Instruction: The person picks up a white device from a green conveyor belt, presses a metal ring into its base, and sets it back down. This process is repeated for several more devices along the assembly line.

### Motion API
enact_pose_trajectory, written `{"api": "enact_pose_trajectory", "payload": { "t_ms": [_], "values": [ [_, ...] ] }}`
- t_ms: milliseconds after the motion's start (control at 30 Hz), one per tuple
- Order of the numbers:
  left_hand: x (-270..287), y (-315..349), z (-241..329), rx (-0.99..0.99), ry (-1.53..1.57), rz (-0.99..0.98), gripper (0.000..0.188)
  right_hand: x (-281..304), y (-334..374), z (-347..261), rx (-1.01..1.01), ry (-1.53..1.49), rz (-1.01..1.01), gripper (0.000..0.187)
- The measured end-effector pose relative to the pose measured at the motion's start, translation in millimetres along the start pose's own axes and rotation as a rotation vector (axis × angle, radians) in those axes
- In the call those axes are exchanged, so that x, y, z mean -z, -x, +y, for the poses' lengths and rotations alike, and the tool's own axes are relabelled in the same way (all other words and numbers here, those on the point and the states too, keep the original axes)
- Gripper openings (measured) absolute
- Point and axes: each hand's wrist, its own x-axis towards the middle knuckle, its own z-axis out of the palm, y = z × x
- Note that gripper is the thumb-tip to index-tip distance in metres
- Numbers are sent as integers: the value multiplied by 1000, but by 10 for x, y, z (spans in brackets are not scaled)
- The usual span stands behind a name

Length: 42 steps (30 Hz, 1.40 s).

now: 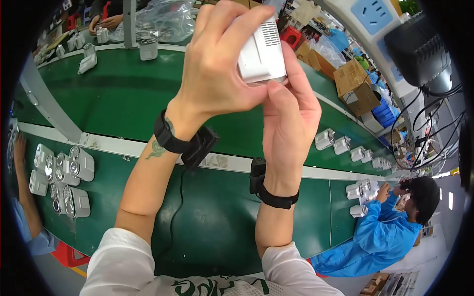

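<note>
Raised above the green bench, a white plastic housing (256, 63) with rows of dark vent slots is held between both hands. My left hand (212, 66) wraps its left side, fingers bent over the top. From below and the right, my right hand (291, 111) grips it, thumb at the lower edge and fingers behind. The face turned away from me is hidden. On the bench's left stands a group of similar white housings (78, 202), several with round, shiny, lens-like fronts. Black straps with small dark modules sit on both wrists.
Across a pale rail runs a green conveyor belt (123, 98) carrying more white units (324, 139). A black cable (180, 212) lies on the bench. Co-workers sit left and right, one in a blue coat (340, 241). A power strip and black adapter (417, 49) hang upper right.
</note>
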Motion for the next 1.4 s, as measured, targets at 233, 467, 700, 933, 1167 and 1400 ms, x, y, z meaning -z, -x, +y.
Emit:
{"api": "enact_pose_trajectory", "payload": {
  "t_ms": [233,467,700,933,1167,1400],
  "values": [
    [-179,76,36,738,540,-166,81,64,-46,124,132,438,-6,88],
    [-453,502,-321,1295,830,-845,96,624,-113,257,-159,957,76,83],
    [-524,1533,-2602,743,-778,-487,114,1396,55,734,-648,1474,-227,85],
    [-55,1867,-3717,598,-678,-393,79,1521,49,486,-756,1333,-253,87],
    [-206,1537,-3011,717,-623,-610,56,1307,5,342,-322,1511,-41,96],
    [-756,896,-1089,1109,166,-376,62,673,-65,734,230,1230,-48,83]
  ]
}}
